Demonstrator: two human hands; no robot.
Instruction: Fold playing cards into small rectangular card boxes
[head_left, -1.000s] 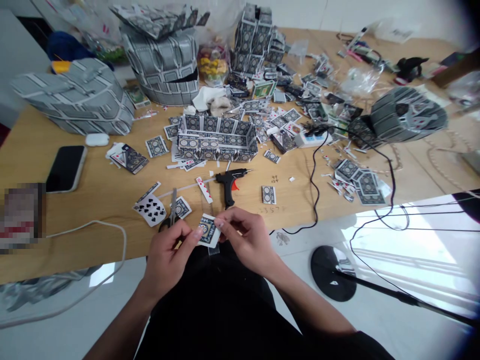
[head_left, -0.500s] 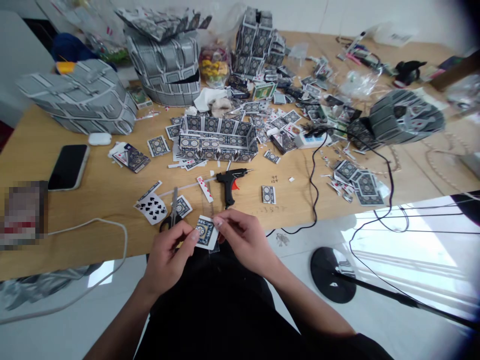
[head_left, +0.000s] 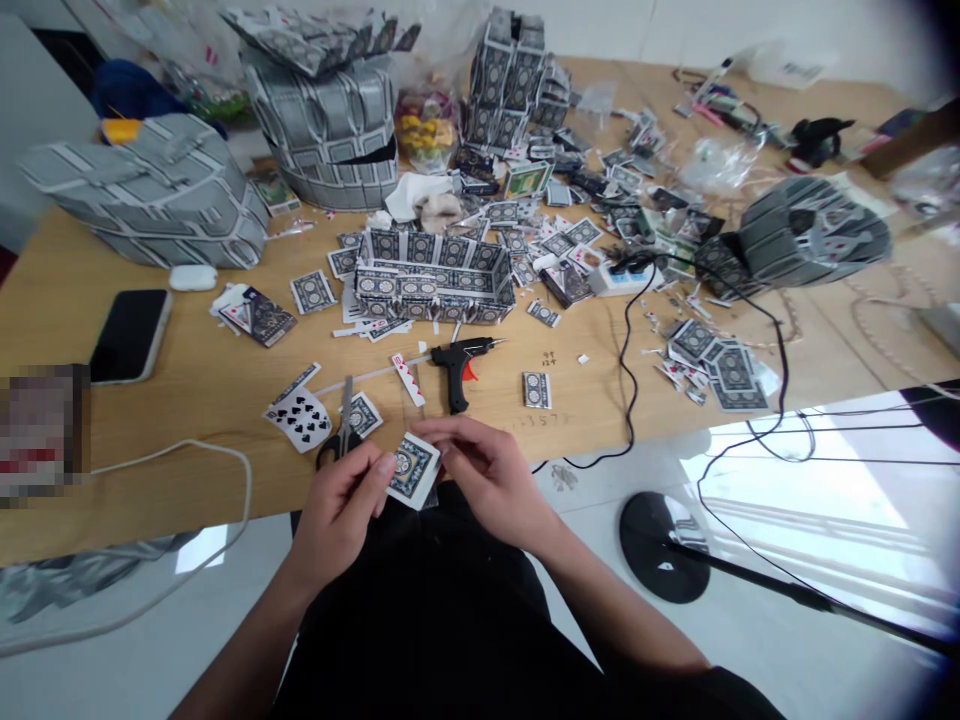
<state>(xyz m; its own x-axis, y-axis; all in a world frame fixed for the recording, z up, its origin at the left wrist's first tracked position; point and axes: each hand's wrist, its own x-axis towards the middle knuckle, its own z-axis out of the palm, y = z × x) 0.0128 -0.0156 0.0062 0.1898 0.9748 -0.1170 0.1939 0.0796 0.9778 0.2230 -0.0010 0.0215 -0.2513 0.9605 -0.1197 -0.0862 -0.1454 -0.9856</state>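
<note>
Between my hands is a playing card (head_left: 413, 470), its blue patterned back facing up, over the table's front edge. My left hand (head_left: 341, 510) pinches the card's left side between thumb and fingers. On the opposite side, my right hand (head_left: 484, 475) has its thumb and fingers closed at the card's right edge. Scissors (head_left: 344, 430) lie just beyond my left hand, beside another card (head_left: 363, 415). A black glue gun (head_left: 456, 372) with an orange trigger rests past my right hand. Nearby are a cut ten of spades (head_left: 301, 420) and a red-pip card strip (head_left: 408, 379).
An open box made of cards (head_left: 435, 290) stands mid-table. Woven card baskets (head_left: 180, 200) are at the back left, and a phone (head_left: 131, 335) lies at left. Loose cards are heaped behind the box. A black cable (head_left: 630, 370) runs from a power strip (head_left: 626, 278) over the front edge.
The card has turned and tilted slightly between my hands. My right fingers have shifted a little to the left along its far edge.
</note>
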